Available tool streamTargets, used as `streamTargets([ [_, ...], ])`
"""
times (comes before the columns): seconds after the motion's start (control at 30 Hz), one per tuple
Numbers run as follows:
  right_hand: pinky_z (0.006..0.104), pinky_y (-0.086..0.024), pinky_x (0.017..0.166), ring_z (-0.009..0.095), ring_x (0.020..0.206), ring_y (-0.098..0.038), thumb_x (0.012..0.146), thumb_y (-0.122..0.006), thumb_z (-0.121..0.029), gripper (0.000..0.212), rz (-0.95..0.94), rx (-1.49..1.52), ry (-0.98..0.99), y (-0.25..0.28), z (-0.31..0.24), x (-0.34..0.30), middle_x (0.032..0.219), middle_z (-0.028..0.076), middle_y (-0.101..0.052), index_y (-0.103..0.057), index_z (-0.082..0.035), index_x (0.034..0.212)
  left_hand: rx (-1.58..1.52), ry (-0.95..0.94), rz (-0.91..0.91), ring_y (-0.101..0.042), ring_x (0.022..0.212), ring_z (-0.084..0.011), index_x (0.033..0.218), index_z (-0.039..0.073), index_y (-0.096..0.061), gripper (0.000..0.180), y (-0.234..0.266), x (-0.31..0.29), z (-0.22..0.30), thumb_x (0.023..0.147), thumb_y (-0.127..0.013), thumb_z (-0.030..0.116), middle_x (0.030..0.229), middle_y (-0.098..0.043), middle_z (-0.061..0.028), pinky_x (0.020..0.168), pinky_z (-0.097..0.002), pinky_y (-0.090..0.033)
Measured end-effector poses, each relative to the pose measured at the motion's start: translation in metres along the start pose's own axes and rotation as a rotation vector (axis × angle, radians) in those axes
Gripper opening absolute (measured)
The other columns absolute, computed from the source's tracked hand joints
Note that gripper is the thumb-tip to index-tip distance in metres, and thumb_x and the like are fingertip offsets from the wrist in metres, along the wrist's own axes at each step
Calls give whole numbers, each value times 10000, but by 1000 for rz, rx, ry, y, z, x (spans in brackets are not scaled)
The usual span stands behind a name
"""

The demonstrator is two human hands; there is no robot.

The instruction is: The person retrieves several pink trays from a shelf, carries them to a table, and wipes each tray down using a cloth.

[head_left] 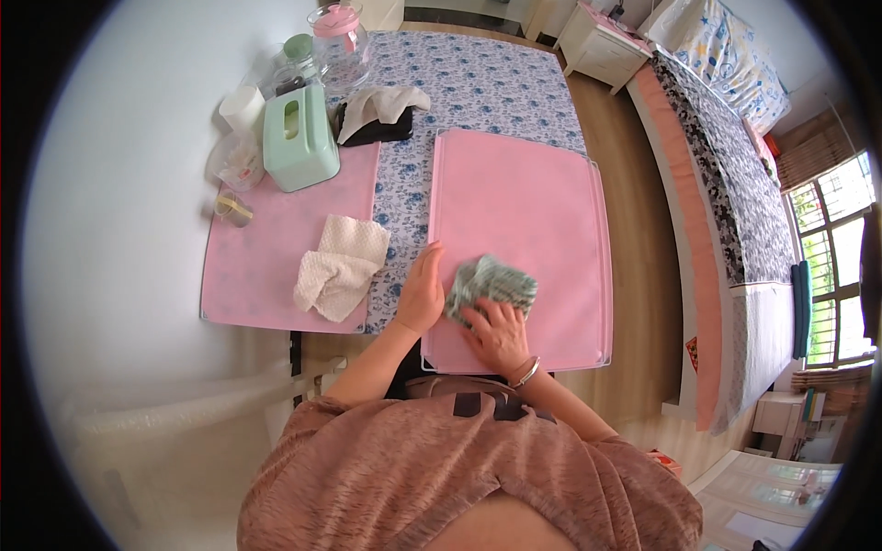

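A large pink panel with a pale rim (pixel 519 197) lies over the right part of the table and juts past its near edge. Under my right hand (pixel 499 338) is a crumpled green-and-white striped cloth (pixel 496 278), pressed against the lower part of the panel, with my fingers curled onto it. My left hand (pixel 423 292) rests along the panel's left edge, its fingers stretched out and close together, holding nothing. To the left of that hand lies a folded cream waffle-weave cloth (pixel 342 262), partly on a second pink mat (pixel 257 285).
A mint tissue box (pixel 301 138), a white cup (pixel 242 108) and a pink-lidded glass jar (pixel 341 46) stand at the back left. Beside them, a white cloth (pixel 384 103) covers something black. The table wears a blue floral cover (pixel 469 78); a bed (pixel 735 184) stands on the right.
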State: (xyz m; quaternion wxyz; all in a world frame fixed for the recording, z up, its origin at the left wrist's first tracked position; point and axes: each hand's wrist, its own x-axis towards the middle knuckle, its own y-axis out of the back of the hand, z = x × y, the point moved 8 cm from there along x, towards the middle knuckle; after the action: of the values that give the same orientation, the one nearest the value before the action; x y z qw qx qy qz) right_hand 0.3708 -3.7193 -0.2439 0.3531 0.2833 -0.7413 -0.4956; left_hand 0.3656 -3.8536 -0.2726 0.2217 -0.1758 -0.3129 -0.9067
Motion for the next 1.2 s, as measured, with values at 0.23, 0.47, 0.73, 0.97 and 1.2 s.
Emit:
streamTargets([
  [0.23, 338, -386, 761, 186, 894, -487, 709, -616, -233, 288, -281, 237, 309, -3, -4, -18, 1009, 13, -511, -576, -215, 993, 269, 15, -16, -352, 1158, -374, 1113, -47, -424, 376, -5, -2, 0, 737, -437, -41, 1226, -387, -219, 968, -433, -299],
  [0.47, 507, -225, 940, 256, 1144, -361, 713, -604, -344, 409, 65, -235, -182, 13, 156, 50, 1279, 31, -396, -535, -304, 1114, 406, -40, -134, -339, 1181, -369, 1104, -33, -436, 339, -16, 2, 1, 771, -441, 30, 1251, -371, -219, 985, -456, -263],
  [0.73, 479, -190, 952, 252, 1195, -294, 785, -475, -433, 441, 89, -260, -730, 5, 251, 127, 1335, 30, -336, -470, -275, 1196, 351, -45, -165, -323, 1163, -420, 1077, -28, -464, 316, -16, 5, 9, 763, -435, -8, 1259, -357, -209, 978, -479, -255],
  [0.97, 478, -372, 844, 252, 1041, -441, 757, -514, -405, 383, 39, -210, -218, -38, 140, 222, 1217, -34, -442, -531, -264, 1112, 338, -60, -223, -306, 1172, -426, 1082, -18, -452, 341, -19, 4, 8, 740, -445, -10, 1270, -351, -187, 979, -482, -254],
  [1.2, 382, -417, 704, 213, 920, -474, 721, -571, -283, 245, 63, -23, 132, -45, 30, 160, 1012, 9, -501, -578, -210, 955, 249, -42, -148, -316, 1167, -420, 1075, -19, -462, 338, -19, 1, 0, 737, -446, -17, 1232, -395, -185, 984, -463, -250],
])
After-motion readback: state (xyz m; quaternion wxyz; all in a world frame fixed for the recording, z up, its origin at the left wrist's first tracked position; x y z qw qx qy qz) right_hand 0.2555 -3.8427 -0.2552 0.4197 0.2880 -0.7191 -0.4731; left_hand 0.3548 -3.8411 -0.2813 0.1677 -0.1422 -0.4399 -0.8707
